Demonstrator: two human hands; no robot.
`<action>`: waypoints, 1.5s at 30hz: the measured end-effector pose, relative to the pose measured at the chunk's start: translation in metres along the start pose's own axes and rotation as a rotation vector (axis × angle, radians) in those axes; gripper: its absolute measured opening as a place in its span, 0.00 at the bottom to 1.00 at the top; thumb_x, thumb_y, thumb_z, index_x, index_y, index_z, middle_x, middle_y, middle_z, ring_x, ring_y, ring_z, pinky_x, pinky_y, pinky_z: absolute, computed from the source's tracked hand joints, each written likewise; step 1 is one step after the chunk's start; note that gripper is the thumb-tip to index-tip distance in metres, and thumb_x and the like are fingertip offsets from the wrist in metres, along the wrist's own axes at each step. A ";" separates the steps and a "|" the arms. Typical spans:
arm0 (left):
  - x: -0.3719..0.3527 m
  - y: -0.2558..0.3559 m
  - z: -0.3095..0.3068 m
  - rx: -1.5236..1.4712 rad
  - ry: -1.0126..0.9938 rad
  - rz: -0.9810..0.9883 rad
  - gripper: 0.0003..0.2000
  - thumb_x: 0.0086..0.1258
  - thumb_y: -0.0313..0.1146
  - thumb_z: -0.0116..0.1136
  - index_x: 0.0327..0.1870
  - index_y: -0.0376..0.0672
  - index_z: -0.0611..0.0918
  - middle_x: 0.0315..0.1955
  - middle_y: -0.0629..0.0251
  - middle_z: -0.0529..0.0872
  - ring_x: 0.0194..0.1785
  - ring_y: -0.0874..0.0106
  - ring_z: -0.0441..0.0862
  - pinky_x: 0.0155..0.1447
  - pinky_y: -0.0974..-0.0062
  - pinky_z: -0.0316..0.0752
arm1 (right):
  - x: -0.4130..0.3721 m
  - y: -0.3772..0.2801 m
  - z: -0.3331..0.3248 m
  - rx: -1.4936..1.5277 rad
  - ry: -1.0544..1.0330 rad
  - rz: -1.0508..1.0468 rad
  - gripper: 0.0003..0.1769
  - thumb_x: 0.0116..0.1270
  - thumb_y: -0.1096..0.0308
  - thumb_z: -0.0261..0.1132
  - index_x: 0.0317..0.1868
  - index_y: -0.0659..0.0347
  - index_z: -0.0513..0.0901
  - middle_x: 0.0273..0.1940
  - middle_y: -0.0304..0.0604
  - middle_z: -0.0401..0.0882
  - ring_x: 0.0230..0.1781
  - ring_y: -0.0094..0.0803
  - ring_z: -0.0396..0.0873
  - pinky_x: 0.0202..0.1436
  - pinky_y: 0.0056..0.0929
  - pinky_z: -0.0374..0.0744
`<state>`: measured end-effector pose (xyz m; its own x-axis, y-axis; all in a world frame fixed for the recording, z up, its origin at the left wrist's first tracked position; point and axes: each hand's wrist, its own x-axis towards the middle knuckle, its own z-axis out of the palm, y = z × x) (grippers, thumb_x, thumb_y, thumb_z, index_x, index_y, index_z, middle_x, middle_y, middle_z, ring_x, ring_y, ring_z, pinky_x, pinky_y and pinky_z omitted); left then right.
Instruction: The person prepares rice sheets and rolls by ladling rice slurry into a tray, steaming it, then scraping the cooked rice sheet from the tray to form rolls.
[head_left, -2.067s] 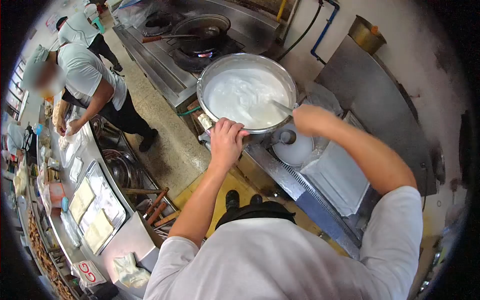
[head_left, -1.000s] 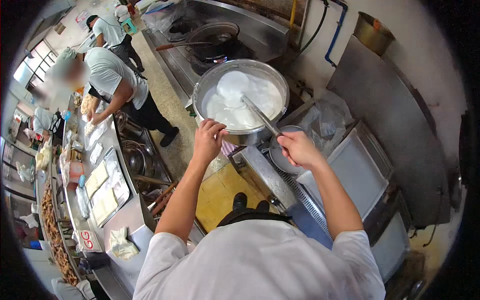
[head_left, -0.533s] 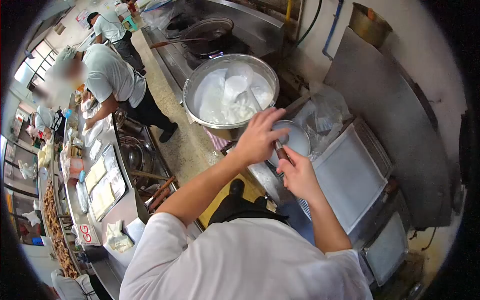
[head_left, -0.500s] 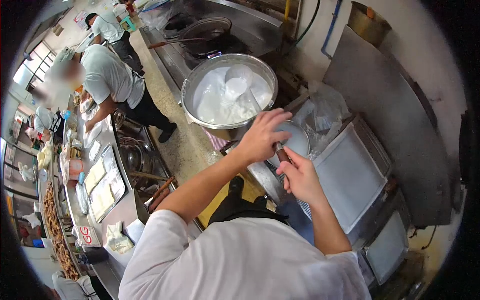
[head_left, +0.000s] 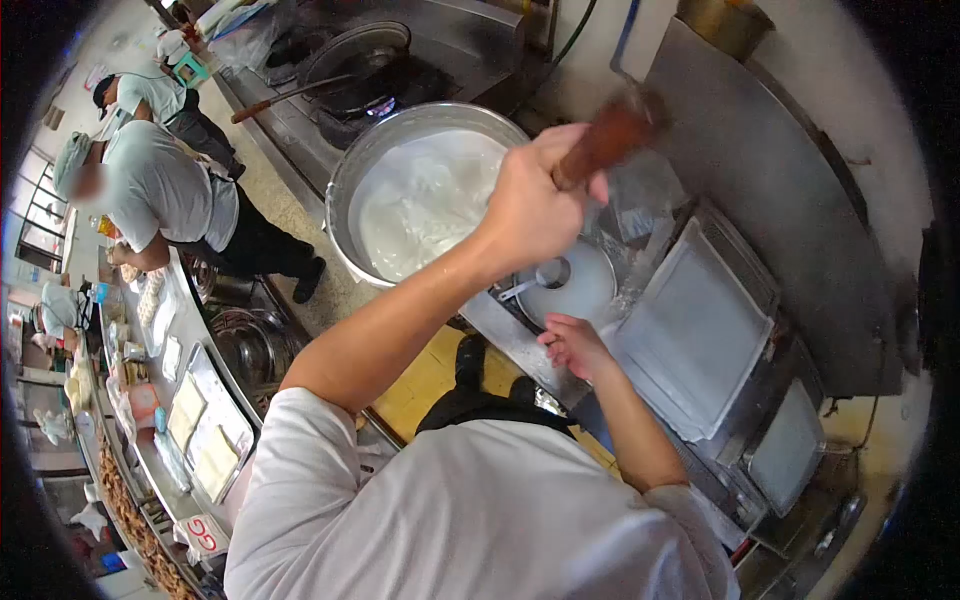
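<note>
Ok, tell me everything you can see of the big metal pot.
The pot is round, wide and silvery, seemingly metal, with a bright rim and no lid. It looks upright and holds swirled white liquid, its surface below the rim. It stands near a dark pan. The left hand and forearm hide part of its rim; whether they touch it, I can't tell. Its base is hidden.

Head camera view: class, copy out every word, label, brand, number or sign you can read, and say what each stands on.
"GG", in red, on the white block at the lower left.
Too small and blurred to read: the marks on the far notice at the upper left.
None legible: the big metal pan and the wooden handle.
</note>
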<state>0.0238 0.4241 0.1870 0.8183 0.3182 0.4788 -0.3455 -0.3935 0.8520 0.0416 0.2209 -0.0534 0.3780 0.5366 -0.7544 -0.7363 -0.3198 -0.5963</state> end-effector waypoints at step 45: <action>-0.066 -0.136 -0.274 -0.600 0.905 0.011 0.12 0.58 0.07 0.41 0.28 0.38 0.70 0.54 0.39 0.79 0.49 0.45 0.86 0.55 0.50 0.84 | 0.028 -0.245 0.151 -1.287 0.262 -0.913 0.12 0.67 0.78 0.55 0.48 0.68 0.81 0.39 0.58 0.84 0.41 0.46 0.84 0.45 0.42 0.80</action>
<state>-0.1088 0.6930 0.0973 0.2564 0.9320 0.2561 -0.7201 0.0074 0.6939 0.1475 0.4323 0.1135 0.5873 0.8090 0.0252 0.6707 -0.4690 -0.5747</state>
